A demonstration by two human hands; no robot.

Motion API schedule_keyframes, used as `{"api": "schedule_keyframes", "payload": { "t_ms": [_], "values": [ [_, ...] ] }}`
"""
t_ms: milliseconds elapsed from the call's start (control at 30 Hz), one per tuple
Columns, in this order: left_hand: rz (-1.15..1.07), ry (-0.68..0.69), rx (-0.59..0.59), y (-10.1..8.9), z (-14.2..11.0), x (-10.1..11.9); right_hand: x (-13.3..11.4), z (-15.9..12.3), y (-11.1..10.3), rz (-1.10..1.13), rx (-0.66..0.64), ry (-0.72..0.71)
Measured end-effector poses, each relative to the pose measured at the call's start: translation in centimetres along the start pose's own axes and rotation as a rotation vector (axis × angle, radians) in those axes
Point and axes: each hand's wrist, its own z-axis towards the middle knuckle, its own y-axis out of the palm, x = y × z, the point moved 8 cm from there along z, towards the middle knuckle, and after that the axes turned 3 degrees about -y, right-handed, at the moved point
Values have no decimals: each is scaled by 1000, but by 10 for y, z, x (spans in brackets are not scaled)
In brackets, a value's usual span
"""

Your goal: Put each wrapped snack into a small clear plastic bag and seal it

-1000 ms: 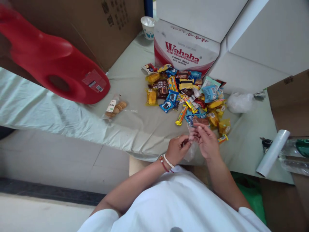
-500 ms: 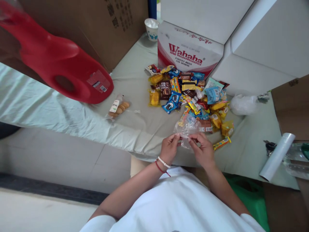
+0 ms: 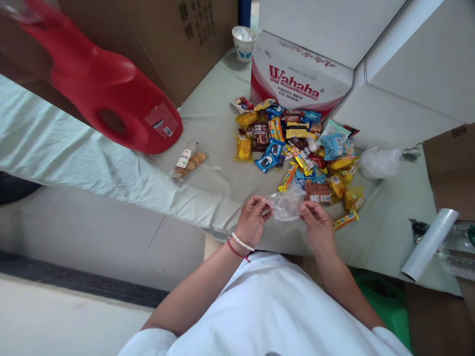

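Observation:
A clear plastic bag (image 3: pixel 287 205) is stretched between my two hands, just above the near part of the cloth. My left hand (image 3: pixel 254 217) pinches its left edge between thumb and fingers. On the other side, my right hand (image 3: pixel 317 222) grips the bag's right edge in the same way. Right behind the bag lies a heap of wrapped snacks, among them a brown packet (image 3: pixel 318 192), a cocoa packet (image 3: pixel 260 137) and a blue packet (image 3: pixel 269 155). A thin yellow bar (image 3: pixel 345 220) lies to the right of my right hand.
A pack of round biscuits (image 3: pixel 189 160) lies on the left, near a big red jug (image 3: pixel 122 104). Behind the heap stand a Wahaha carton (image 3: pixel 297 74) and a paper cup (image 3: pixel 244 47). On the right are a crumpled white bag (image 3: pixel 380 162), a plastic film roll (image 3: pixel 430 244) and keys (image 3: pixel 418 228).
My hands have moved apart, drawing the clear bag wider between them. The view has shifted slightly, so the table things appear a little further right.

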Motion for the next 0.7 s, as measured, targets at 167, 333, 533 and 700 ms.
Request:
{"api": "schedule_keyframes", "payload": {
  "t_ms": [167,333,533,700],
  "values": [
    [-91,59,9,-20,10,29,11,14,-27,273,205,51],
    [-103,79,59,-34,11,47,33,27,-36,336,274,172],
    [202,140,219,-47,21,65,30,40,-15,-9,71,123],
    [453,240,368,-66,26,89,15,42,10,-257,-87,-21]
  ]
}}
